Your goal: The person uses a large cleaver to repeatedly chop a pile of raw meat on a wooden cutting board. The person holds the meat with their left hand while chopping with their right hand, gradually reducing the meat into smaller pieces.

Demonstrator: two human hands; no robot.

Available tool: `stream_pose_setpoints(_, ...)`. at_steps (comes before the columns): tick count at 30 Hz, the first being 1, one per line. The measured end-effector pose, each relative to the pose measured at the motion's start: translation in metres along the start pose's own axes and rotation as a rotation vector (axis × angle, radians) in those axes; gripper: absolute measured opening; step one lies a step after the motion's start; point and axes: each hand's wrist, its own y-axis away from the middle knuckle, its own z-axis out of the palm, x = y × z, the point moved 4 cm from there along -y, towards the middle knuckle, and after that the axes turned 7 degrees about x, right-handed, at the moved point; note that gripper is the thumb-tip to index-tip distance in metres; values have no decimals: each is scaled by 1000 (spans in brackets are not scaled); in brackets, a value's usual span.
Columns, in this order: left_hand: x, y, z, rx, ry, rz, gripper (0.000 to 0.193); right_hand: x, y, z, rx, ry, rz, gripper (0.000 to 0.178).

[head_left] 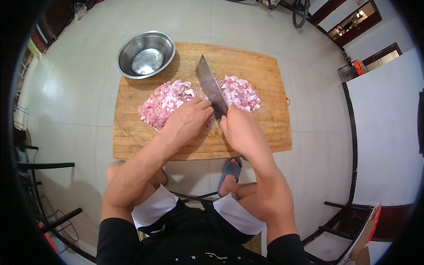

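My right hand [238, 126] grips a broad metal cleaver [210, 84], its blade slanting away from me over the middle of a wooden cutting board [265, 137]. Close against the blade's left side, my left hand [190, 117] has its fingers curled down on the meat; what lies under the fingertips is mostly hidden. To the left of the blade is a heap of diced pink and white meat [161, 104], partly beside my left hand. Another pile of diced meat [240, 92] lies on the right of the cleaver, just beyond my right hand.
A round steel bowl [146, 55] stands at the board's far left corner with no food visible in it. My knees and a grey slipper [230, 170] are below the near edge. Dark furniture legs [48, 165] stand at the left, and a bicycle wheel [300, 12] is far back.
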Motion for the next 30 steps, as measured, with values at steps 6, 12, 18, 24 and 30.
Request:
stream_pose_setpoints(6,1,1,-3,5,33,-7,15,41,-24,10,-163,-370,344,22)
stream_pose_setpoints(12,1,5,-3,37,52,-111,27,75,-9,0,-210,-659,420,22)
stream_pose_setpoints(18,5,-2,-6,43,10,-134,37,37,20,-24,-177,-300,363,27)
stream_pose_setpoints(24,2,-5,5,29,-29,-52,36,24,43,-7,-50,-107,159,30)
stream_pose_setpoints(30,4,-1,7,60,-134,10,18,-4,32,-5,-81,-26,149,30)
